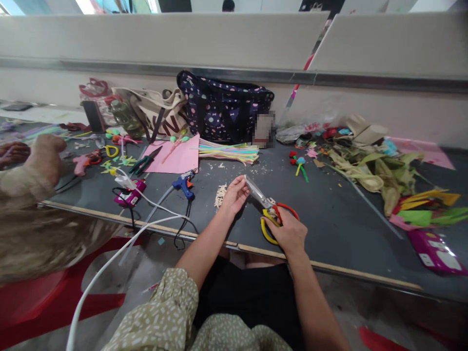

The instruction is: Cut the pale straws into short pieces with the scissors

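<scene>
My right hand [290, 230] grips a pair of scissors [259, 193] with one red and one yellow handle loop. The metal blades point up and left, toward my left hand [236, 194]. Its fingers are pinched together at the blade tips; what they hold is too small to make out. Pale cut bits [220, 196] lie in a small heap on the dark table beside my left hand. A few more pale scraps [271, 201] show by the scissors' pivot, close to my right hand.
A blue glue gun [184, 184] and white cable [146, 225] lie to the left. Behind are pipe cleaners [228, 152], pink paper [175, 158], green-handled pliers [145, 161] and a dotted bag [223, 107]. Dried husks [387, 175] spread right. A co-worker's arm [44, 161] rests far left.
</scene>
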Available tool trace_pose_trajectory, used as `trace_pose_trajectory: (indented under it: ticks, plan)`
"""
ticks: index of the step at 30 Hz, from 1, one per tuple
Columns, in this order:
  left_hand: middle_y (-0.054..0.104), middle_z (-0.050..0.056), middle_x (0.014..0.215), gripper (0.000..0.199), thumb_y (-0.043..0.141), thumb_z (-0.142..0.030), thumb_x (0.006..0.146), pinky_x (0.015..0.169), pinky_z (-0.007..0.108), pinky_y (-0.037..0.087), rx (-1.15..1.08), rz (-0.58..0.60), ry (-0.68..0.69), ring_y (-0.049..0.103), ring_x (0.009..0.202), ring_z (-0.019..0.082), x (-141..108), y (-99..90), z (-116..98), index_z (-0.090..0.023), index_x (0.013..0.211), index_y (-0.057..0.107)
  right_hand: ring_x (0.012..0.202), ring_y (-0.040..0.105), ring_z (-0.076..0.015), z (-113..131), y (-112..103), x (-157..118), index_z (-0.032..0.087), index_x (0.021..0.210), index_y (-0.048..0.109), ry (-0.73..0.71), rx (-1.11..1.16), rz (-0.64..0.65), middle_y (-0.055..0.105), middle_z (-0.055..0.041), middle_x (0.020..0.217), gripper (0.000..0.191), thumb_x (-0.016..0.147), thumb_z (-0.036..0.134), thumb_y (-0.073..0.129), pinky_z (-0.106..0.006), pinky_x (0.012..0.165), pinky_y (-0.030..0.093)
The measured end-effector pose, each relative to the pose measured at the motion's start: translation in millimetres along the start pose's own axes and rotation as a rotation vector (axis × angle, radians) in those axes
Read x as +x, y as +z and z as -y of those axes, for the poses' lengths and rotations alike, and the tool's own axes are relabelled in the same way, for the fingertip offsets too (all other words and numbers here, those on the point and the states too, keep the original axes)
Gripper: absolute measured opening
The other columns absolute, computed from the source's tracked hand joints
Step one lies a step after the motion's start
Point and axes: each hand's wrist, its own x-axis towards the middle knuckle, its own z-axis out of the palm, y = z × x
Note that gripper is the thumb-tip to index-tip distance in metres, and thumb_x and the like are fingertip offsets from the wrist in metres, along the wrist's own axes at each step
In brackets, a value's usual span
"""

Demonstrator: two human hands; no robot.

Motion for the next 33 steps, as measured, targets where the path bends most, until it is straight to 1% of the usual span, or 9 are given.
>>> trace_pose_trajectory:
  ticks: [4, 9, 12, 15, 20, 24, 33]
  plan:
    - [0.057, -0.005, 0.067, 0.026, 0.077, -0.015, 0.065, 0.056, 0.016, 0.042, 0.01, -0.002, 0.02, 0.049, 0.052, 0.002, -0.5, 1.0, -0.6, -0.015, 0.087, 0.063, 0.062, 0.057, -0.0126, -0.7, 0.8, -0.3, 0.019, 0.105, 0.065, 0.001, -0.013, -0.001, 0.067, -0.0029, 0.076, 0.05, 0.081, 0.061, 0.054, -0.023, 0.061, 0.037]
    - [0.059, -0.004, 0.067, 0.026, 0.078, -0.018, 0.065, 0.058, 0.017, 0.044, 0.065, -0.019, 0.046, 0.053, 0.054, 0.003, -1.4, 1.9, -1.4, -0.015, 0.087, 0.065, 0.063, 0.056, -0.0122, -2.5, 2.7, -1.4, 0.019, 0.104, 0.065, 0.019, -0.002, 0.009, 0.064, -0.002, 0.071, 0.049, 0.083, 0.061, 0.051, -0.023, 0.061, 0.036]
    - [0.063, -0.003, 0.07, 0.027, 0.079, -0.017, 0.062, 0.058, 0.017, 0.045, 0.084, -0.03, 0.058, 0.056, 0.057, 0.004, 0.0, 0.1, -0.2, -0.015, 0.085, 0.065, 0.063, 0.055, -0.0119, -2.7, 3.0, -1.4, 0.018, 0.105, 0.065, 0.012, 0.004, 0.007, 0.065, -0.0023, 0.073, 0.049, 0.084, 0.06, 0.05, -0.023, 0.061, 0.035]
    - [0.063, -0.003, 0.069, 0.027, 0.08, -0.016, 0.062, 0.058, 0.017, 0.045, 0.088, -0.03, 0.063, 0.055, 0.056, 0.004, 1.8, -2.4, 1.0, -0.015, 0.084, 0.065, 0.064, 0.056, -0.0121, -2.0, 1.8, -0.8, 0.019, 0.104, 0.065, 0.009, 0.006, 0.007, 0.065, -0.0025, 0.074, 0.049, 0.083, 0.061, 0.051, -0.023, 0.061, 0.035]
    - [0.061, -0.004, 0.066, 0.026, 0.078, -0.016, 0.064, 0.058, 0.017, 0.046, 0.053, -0.025, 0.033, 0.054, 0.053, 0.004, 2.5, -4.8, 1.5, -0.015, 0.086, 0.064, 0.063, 0.055, -0.0116, -0.9, -1.2, 0.1, 0.019, 0.103, 0.065, 0.015, -0.001, 0.033, 0.062, -0.0008, 0.07, 0.048, 0.082, 0.061, 0.052, -0.023, 0.061, 0.035]
    - [0.06, -0.004, 0.065, 0.025, 0.078, -0.015, 0.065, 0.059, 0.017, 0.046, 0.035, -0.026, 0.013, 0.055, 0.053, 0.004, 1.1, -3.7, 2.0, -0.015, 0.085, 0.063, 0.063, 0.055, -0.0121, -1.0, -1.6, -0.5, 0.019, 0.105, 0.065, 0.008, 0.002, 0.038, 0.062, -0.001, 0.069, 0.048, 0.083, 0.06, 0.052, -0.023, 0.061, 0.035]
    - [0.06, -0.003, 0.063, 0.027, 0.078, -0.016, 0.063, 0.061, 0.019, 0.047, 0.109, -0.027, 0.018, 0.055, 0.054, 0.005, -0.5, -1.3, 5.4, -0.014, 0.086, 0.065, 0.062, 0.053, -0.0121, -2.7, 0.7, -2.3, 0.018, 0.103, 0.065, 0.002, -0.017, 0.002, 0.06, -0.0015, 0.068, 0.045, 0.085, 0.057, 0.05, -0.023, 0.061, 0.034]
